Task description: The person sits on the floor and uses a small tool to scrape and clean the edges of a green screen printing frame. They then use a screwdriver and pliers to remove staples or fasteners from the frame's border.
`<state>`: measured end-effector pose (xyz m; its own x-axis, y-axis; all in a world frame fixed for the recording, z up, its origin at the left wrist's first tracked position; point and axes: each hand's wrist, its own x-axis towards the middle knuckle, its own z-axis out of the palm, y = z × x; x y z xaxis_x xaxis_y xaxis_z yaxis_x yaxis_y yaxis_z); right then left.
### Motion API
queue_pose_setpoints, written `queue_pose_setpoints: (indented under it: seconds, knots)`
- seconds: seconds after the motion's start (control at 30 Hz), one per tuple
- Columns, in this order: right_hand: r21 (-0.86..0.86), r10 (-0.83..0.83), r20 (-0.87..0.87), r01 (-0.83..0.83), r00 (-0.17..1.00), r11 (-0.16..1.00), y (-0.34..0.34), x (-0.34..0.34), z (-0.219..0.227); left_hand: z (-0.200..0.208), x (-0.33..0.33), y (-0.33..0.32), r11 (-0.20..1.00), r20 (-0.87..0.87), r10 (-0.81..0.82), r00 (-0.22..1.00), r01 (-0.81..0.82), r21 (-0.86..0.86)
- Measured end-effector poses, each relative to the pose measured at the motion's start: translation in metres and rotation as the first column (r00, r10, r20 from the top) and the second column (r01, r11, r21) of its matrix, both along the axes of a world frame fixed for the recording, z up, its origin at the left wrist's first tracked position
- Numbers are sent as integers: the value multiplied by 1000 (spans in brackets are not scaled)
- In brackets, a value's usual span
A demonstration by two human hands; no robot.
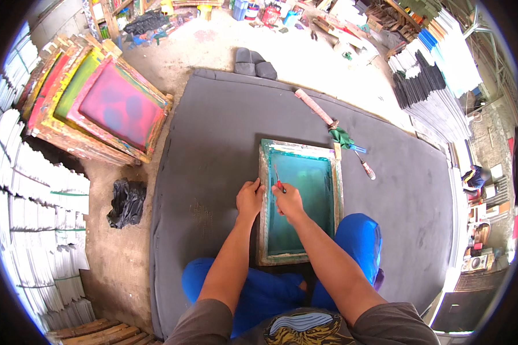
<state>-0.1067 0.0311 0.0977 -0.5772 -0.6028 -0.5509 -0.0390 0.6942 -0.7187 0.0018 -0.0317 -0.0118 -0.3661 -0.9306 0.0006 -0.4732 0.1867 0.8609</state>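
A screen-printing frame (pixel 263 230) with teal mesh (pixel 308 213) lies on the dark padded mat before my crossed legs. My left hand (pixel 249 198) grips the frame's left wooden side, fingers curled at its edge. My right hand (pixel 289 204) is closed around a thin tool (pixel 280 185) with a red and dark handle, probably a screwdriver. Its slim metal shaft points away from me, over the mesh close to the left side. Whether the tip touches the frame cannot be made out. Beyond the frame's far right corner lies another screwdriver (pixel 368 169) with a red and clear handle.
On the mat (pixel 213 126) are a pink roll (pixel 313 106), a green cloth (pixel 342 137) and a blue tool (pixel 358 149). Colourful printing frames (pixel 121 106) lean at left, above a black plastic bag (pixel 126 201). Slippers (pixel 254 63) sit past the far edge. Another person (pixel 473 178) is far right.
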Motion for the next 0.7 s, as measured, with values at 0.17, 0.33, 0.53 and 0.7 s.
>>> queue_pose_setpoints:
  seconds: [0.17,0.33,0.53,0.7]
  knots:
    - [-22,57,-32,-58,998,998,38,9,6,24,22,23,987,185,-122,975,99,126]
    - [-88,42,83,-35,996,996,67,19,-9,46,52,62,949,339,-236,911,141,281]
    - [-47,114,-137,-121,984,992,99,10,-21,92,64,124,933,549,-323,771,161,322]
    - [112,157,-541,-114,827,987,140,-26,-17,66,66,146,971,594,-216,775,109,210]
